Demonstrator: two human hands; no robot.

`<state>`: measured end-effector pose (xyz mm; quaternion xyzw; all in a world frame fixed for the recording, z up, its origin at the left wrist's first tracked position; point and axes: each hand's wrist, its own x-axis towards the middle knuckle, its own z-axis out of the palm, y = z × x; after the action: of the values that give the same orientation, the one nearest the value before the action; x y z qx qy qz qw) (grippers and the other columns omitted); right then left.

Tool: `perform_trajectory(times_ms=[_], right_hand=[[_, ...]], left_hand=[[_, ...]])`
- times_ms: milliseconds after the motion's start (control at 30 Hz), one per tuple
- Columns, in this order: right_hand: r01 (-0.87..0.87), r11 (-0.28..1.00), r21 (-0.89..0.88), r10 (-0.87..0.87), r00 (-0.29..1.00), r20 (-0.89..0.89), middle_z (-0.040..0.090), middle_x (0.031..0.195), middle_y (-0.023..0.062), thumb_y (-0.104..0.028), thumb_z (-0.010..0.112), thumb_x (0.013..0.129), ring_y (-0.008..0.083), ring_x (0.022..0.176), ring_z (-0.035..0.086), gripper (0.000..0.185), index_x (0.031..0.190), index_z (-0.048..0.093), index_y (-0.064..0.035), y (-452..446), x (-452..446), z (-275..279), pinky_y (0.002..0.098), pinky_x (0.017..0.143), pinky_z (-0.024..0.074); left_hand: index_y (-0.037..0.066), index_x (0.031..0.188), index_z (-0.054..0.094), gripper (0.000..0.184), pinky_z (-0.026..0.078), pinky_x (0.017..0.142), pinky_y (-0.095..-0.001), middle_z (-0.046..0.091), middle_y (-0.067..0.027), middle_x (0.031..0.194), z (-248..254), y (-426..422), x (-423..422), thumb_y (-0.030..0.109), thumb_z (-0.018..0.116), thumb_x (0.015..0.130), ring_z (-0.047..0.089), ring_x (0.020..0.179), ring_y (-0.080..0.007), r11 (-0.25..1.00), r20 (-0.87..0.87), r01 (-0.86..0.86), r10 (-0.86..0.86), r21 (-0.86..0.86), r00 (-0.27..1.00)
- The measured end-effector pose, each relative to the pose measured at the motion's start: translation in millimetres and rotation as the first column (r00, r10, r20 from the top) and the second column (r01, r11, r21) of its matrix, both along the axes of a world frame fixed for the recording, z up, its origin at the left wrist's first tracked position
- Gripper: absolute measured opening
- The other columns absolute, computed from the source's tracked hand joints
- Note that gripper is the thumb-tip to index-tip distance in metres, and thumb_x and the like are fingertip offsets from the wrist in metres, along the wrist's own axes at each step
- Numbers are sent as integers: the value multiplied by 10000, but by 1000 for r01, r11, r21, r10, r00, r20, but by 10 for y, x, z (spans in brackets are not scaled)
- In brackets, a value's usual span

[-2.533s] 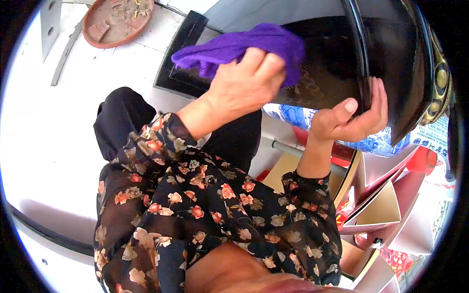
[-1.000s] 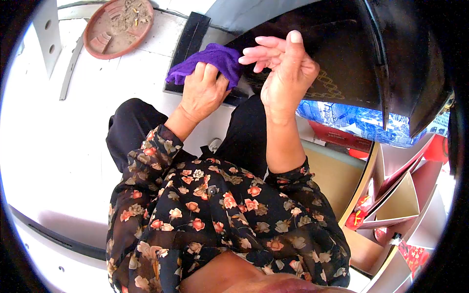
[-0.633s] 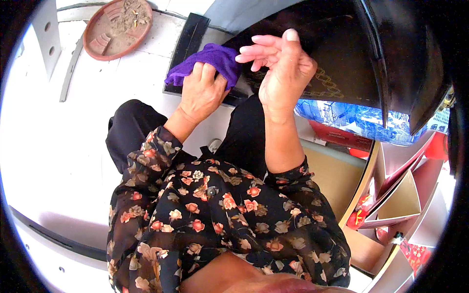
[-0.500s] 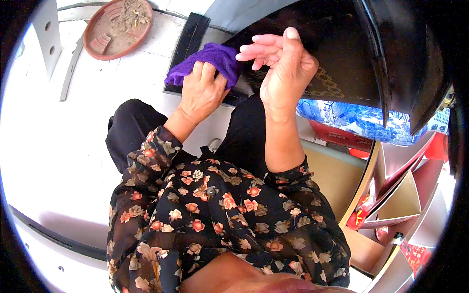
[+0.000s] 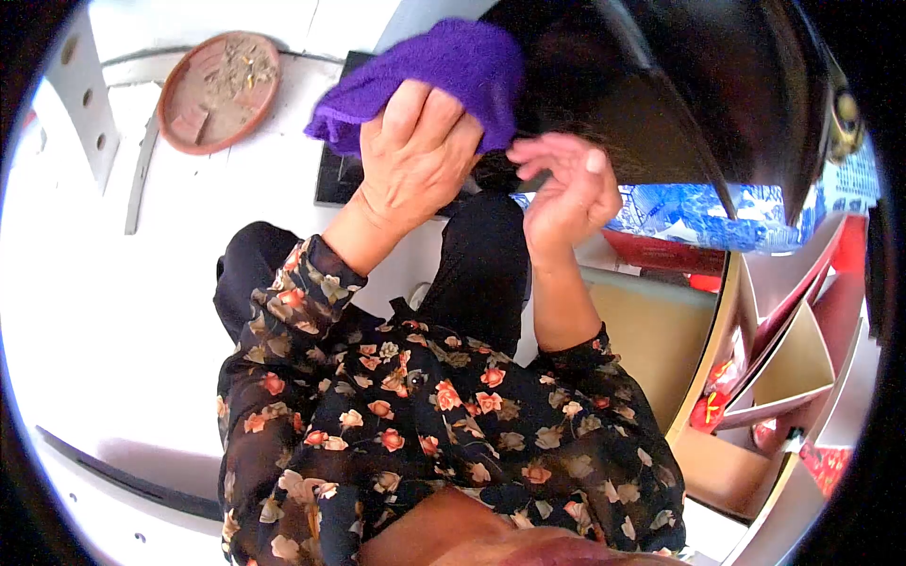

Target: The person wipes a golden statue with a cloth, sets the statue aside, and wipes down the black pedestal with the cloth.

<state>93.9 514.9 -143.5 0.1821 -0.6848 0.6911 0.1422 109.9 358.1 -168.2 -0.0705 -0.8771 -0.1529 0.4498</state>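
A bunched purple cloth (image 5: 434, 71) is in my left hand (image 5: 420, 151), whose back faces up with the fingers bent against it. The cloth is in front of a glossy black curved object (image 5: 661, 104); whether they touch cannot be seen. My right hand (image 5: 571, 184), slightly blurred, has its fingers apart and the palm partly showing. It is empty, just below the black object's lower edge and right of the cloth. Blue-and-white patterned material (image 5: 698, 212) lies under that edge.
A round terracotta dish (image 5: 219, 92) holding sandy dirt stands on the white floor at upper left. Open cartons (image 5: 783, 377) and a tan box panel (image 5: 651, 340) are at right. A black strip (image 5: 132, 476) lies at lower left.
My left hand has risen to the right with the cloth, from beside the black base to in front of the black object. My right hand has dropped slightly, and the view has shifted.
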Motion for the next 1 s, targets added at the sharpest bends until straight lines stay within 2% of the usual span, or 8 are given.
perform_trajectory(times_ms=[100, 200, 333, 467, 567, 667, 800, 1000], right_hand=[[129, 991, 40, -127, 991, -31, 693, 791, 214, -275, 369, 1048, 241, 654, 677, 451, 934, 619, 83, 187, 22, -57, 283, 527, 502], [131, 984, 119, -125, 990, -58, 704, 854, 180, -234, 345, 1057, 205, 690, 670, 431, 964, 631, 75, 321, 88, -134, 285, 566, 506], [202, 975, 89, -196, 978, -70, 690, 838, 146, -212, 352, 1051, 185, 683, 648, 408, 969, 637, 68, 404, 109, -165, 283, 592, 509], [373, 928, 11, -373, 928, -24, 639, 792, 91, -239, 392, 1044, 103, 628, 543, 357, 1017, 624, 30, 752, -31, -456, 234, 558, 425], [491, 864, -112, -495, 869, -8, 601, 776, 64, -250, 421, 1040, 58, 597, 460, 308, 1016, 615, -12, 792, -96, -309, 205, 529, 344], [489, 872, -30, -490, 866, -103, 609, 813, 86, -211, 410, 1038, 95, 646, 517, 260, 977, 567, -12, 857, 7, -61, 234, 573, 416], [331, 942, 58, -319, 935, -156, 638, 848, 124, -193, 390, 1043, 144, 689, 583, 258, 1020, 543, 13, 975, 97, -86, 272, 615, 480], [273, 956, 105, -248, 946, -207, 647, 851, 119, -184, 396, 1044, 145, 717, 599, 264, 1036, 557, 24, 872, 98, -113, 266, 633, 488]], left_hand=[[189, 864, 649, 228, 372, 747, -351, 573, 28, 1016, 419, 128, -253, 307, 649, 669, 494, 1078, -230, 997, -204, -79, 77, -3, 976], [125, 995, 697, 279, 337, 987, -458, 593, -153, 1142, 498, 336, -155, 215, 720, 732, 447, 1144, -411, 995, 13, -29, 28, 93, 1000], [120, 883, 662, 218, 362, 885, -452, 572, -128, 978, 478, 547, -192, 201, 715, 688, 468, 1004, -373, 998, -14, -40, 40, 48, 999], [105, 963, 674, 241, 408, 960, -384, 617, -66, 1163, 285, 795, -314, 238, 613, 771, 505, 1117, -255, 846, -34, 220, -269, -485, 962], [68, 1008, 662, 267, 442, 972, -380, 609, -98, 1241, 351, 902, -391, 140, 613, 756, 540, 1127, -245, 800, -32, 369, -434, -473, 901], [54, 1055, 643, 345, 499, 813, -323, 628, -89, 1168, 485, 568, -207, 133, 589, 724, 592, 998, -248, 805, -106, 593, -589, 15, 801], [33, 925, 672, 326, 488, 737, -387, 656, -125, 1053, 668, 66, 154, 125, 720, 616, 599, 853, -302, 950, -389, 290, -226, 114, 893], [24, 1078, 685, 432, 491, 797, -360, 671, -121, 1141, 1469, 85, 78, 123, 714, 658, 588, 896, -312, 999, -112, 13, -18, -49, 994]])
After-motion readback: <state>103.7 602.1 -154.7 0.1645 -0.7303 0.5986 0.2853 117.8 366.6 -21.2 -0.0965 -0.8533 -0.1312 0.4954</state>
